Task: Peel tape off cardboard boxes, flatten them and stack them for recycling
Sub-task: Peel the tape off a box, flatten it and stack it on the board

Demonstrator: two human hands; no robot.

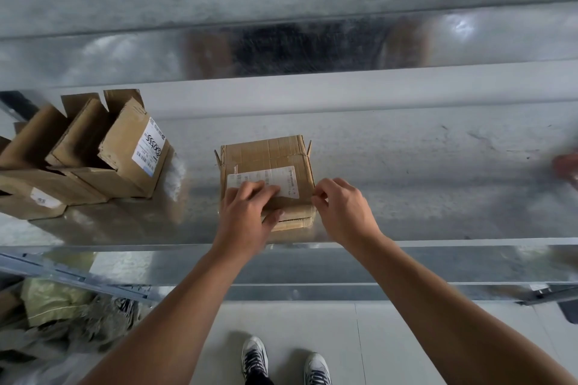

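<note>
From the head view, the small cardboard box [269,156] sits closed on the metal surface [406,166], about mid-width and just beyond its near edge, right in front of the person. A white shipping label [281,180] lies across the box top, its long side running left to right.

The left hand [247,209] grasps the near left part of the box. Its fingers [266,189] lie over the top and partly over the label, and the thumb hooks down the near face, so this hand pins the box in place. The right hand [344,206] is at the box's near right corner, fingertips bunched together against the top edge. They look pinched, but I cannot tell whether a tape end is between them, because no tape shows clearly there.

The relation that counts is that the picking point lies at the right hand's fingertips, with the rest of the box stretching left and away from it. A peel would likely run leftward or toward the far side, against the left hand's hold. The right hand is the nearer one for that pull.

Far left on the surface stand several opened boxes [103,153], well apart from the one in hand.
</note>
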